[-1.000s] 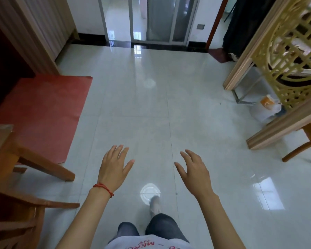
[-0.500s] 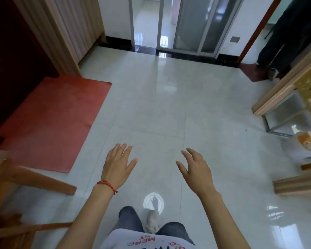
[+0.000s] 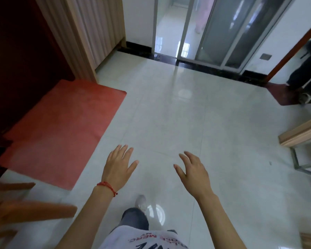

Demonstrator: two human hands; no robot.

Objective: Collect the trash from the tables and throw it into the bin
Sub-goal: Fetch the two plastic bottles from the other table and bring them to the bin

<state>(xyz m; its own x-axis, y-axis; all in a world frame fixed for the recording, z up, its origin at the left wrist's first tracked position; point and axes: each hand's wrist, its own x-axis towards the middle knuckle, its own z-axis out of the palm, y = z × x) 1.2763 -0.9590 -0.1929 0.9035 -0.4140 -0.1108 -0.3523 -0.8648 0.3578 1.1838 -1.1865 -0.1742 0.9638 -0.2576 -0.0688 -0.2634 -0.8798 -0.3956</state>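
You have two bare hands out in front of you, the left hand point(image 3: 118, 167) and the right hand point(image 3: 193, 172), both with fingers spread and holding nothing. One thin red string bracelet point(image 3: 107, 187) circles your left wrist. On the floor you can count two mats: one large red rectangular mat point(image 3: 61, 130) and one dark red mat point(image 3: 281, 93) by the doorway. One grey shoe point(image 3: 141, 201) shows below.

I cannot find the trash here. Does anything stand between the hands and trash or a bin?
No trash or bin shows. The left hand and right hand are empty, over bare floor.
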